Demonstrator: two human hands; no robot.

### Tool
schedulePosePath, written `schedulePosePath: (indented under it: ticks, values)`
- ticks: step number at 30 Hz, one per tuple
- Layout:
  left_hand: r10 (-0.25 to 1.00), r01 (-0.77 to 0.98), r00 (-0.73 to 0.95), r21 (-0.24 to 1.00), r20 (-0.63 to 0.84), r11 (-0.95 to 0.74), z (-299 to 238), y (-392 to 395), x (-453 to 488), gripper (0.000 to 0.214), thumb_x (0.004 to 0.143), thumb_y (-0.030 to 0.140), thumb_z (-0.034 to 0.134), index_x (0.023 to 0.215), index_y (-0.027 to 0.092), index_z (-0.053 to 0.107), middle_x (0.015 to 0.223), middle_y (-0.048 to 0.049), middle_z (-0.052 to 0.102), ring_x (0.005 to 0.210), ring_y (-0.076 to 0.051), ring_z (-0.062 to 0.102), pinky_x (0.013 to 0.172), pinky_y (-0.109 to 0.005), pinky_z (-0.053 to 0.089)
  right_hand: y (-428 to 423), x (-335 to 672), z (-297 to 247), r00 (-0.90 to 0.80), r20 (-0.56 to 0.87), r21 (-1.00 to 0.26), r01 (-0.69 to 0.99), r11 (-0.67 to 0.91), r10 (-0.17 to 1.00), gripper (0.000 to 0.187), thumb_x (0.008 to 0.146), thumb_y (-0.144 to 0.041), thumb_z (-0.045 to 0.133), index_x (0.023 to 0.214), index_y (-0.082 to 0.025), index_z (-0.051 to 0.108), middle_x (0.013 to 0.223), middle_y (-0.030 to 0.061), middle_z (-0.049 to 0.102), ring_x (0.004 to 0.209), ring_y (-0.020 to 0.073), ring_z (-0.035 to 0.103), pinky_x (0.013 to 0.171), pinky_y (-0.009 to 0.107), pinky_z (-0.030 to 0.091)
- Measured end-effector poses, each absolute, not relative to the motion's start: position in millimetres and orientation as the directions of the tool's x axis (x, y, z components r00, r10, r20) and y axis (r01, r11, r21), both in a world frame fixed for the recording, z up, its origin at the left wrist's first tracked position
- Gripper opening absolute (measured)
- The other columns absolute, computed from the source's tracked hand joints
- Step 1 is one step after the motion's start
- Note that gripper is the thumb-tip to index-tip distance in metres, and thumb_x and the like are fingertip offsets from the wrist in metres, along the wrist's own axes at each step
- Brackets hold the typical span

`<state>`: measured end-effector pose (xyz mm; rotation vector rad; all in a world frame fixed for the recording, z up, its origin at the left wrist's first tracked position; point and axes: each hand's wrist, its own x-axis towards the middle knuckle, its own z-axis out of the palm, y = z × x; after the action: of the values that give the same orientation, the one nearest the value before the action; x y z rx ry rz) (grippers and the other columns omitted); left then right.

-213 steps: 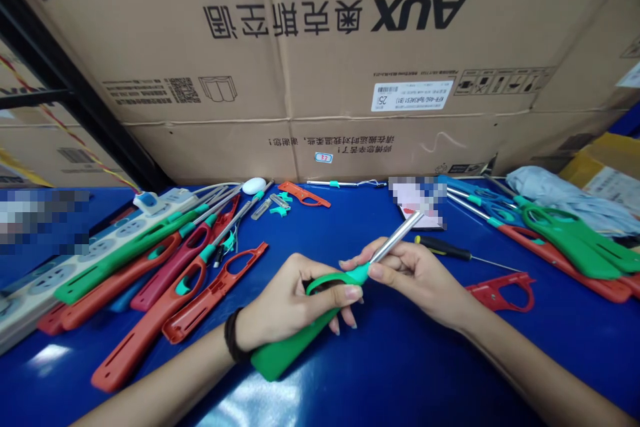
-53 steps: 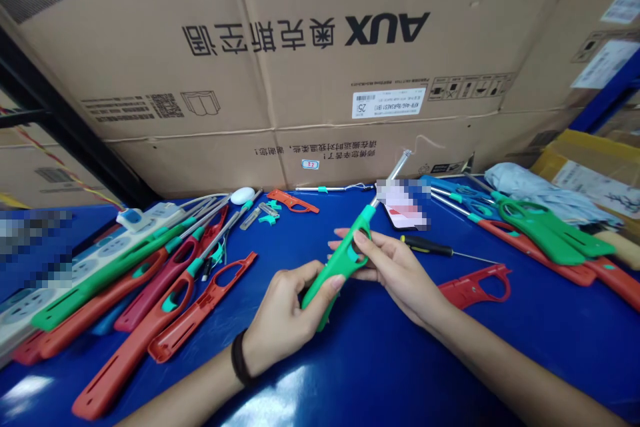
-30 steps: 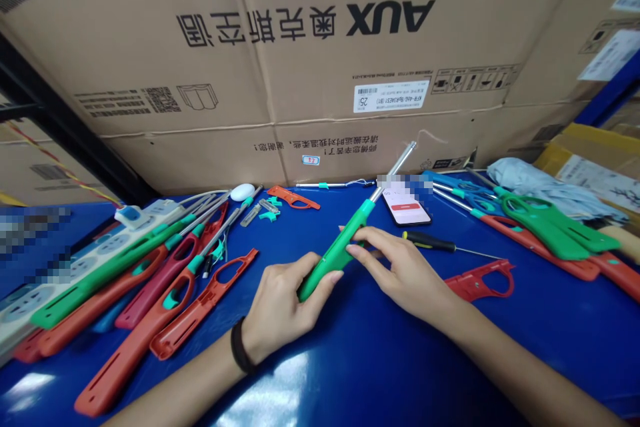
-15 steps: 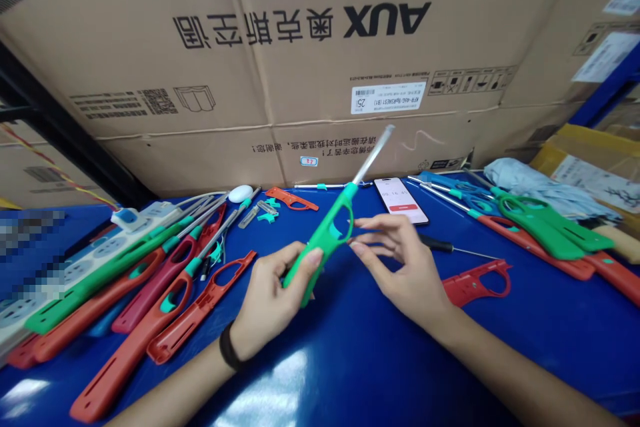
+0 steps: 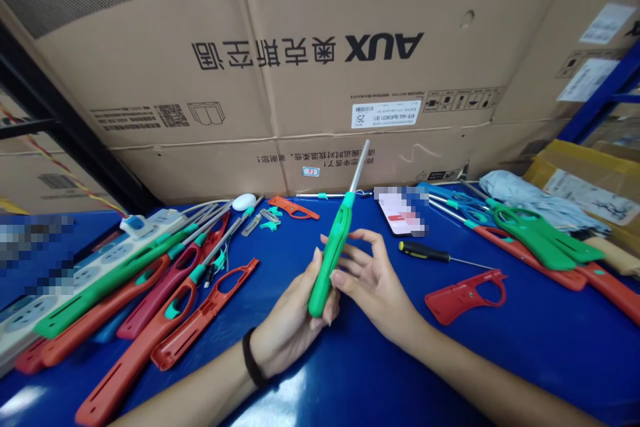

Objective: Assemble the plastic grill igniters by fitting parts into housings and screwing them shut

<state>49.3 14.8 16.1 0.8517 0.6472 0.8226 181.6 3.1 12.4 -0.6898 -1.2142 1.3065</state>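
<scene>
My left hand [image 5: 295,320] grips the lower handle of a green long-nosed lighter [image 5: 331,255], held nearly upright, its silver metal tube [image 5: 360,165] pointing up toward the cardboard box. My right hand [image 5: 367,277] is beside the lighter's handle with its fingers spread and loosely curled, fingertips touching or almost touching the green body. A black band sits on my left wrist.
On the blue table [image 5: 450,360] lie a pile of red and green lighters [image 5: 150,280] and a power strip [image 5: 55,280] at left, a red half-shell [image 5: 465,293], a small screwdriver [image 5: 435,255], a phone [image 5: 400,213], more lighters [image 5: 535,240] at right. A big cardboard box [image 5: 320,67] stands behind.
My left hand has turned the green lighter edge-on and more upright. My right hand, which held the handle a second ago, stays off its grip with fingers spread beside it.
</scene>
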Motion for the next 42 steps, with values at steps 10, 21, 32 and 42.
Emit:
schedulePosePath:
  ticks: [10, 21, 32, 42]
  values:
    - [0.921, -0.440, 0.348, 0.838, -0.174, 0.324, 12, 10, 73, 0.055, 0.070, 0.061, 0.067, 0.098, 0.014, 0.058, 0.071, 0.0017, 0.054, 0.057, -0.008, 0.042, 0.053, -0.020, 0.037, 21, 157, 15, 0.002, 0.191, -0.927, -0.327, 0.181, 0.982, 0.032, 0.090, -0.039, 0.051, 0.107, -0.029, 0.027, 0.103, 0.0012, 0.066, 0.093, 0.0151, 0.065, 0.088, 0.036, 0.048]
    - [0.857, -0.530, 0.431, 0.689, -0.283, 0.494, -7, 2, 75, 0.054, 0.078, 0.058, 0.062, 0.123, 0.031, 0.051, 0.106, -0.0011, 0.057, 0.069, -0.010, 0.051, 0.053, -0.018, 0.037, 15, 154, 3, 0.080, 0.133, -0.953, -0.264, 0.150, 0.988, 0.029, 0.089, -0.052, 0.047, 0.095, -0.026, 0.034, 0.071, -0.0070, 0.054, 0.062, 0.0126, 0.060, 0.060, 0.027, 0.050]
    - [0.823, -0.512, 0.496, 0.671, -0.278, 0.536, -6, -3, 73, 0.063, 0.074, 0.057, 0.067, 0.128, 0.028, 0.051, 0.080, 0.0011, 0.054, 0.056, -0.008, 0.043, 0.049, -0.017, 0.035, 9, 155, -3, 0.165, 0.160, -0.947, -0.254, 0.198, 0.973, 0.030, 0.088, -0.050, 0.051, 0.083, -0.026, 0.034, 0.071, -0.0068, 0.054, 0.065, 0.0114, 0.057, 0.064, 0.026, 0.048]
    - [0.839, -0.478, 0.517, 0.756, -0.169, 0.447, -9, 1, 76, 0.063, 0.075, 0.062, 0.062, 0.124, 0.024, 0.054, 0.085, -0.0029, 0.059, 0.066, -0.012, 0.052, 0.051, -0.019, 0.037, 10, 157, 4, 0.073, 0.211, -0.912, -0.345, 0.224, 0.975, 0.028, 0.089, -0.051, 0.048, 0.100, -0.027, 0.036, 0.074, -0.0043, 0.061, 0.063, 0.0137, 0.061, 0.065, 0.029, 0.051]
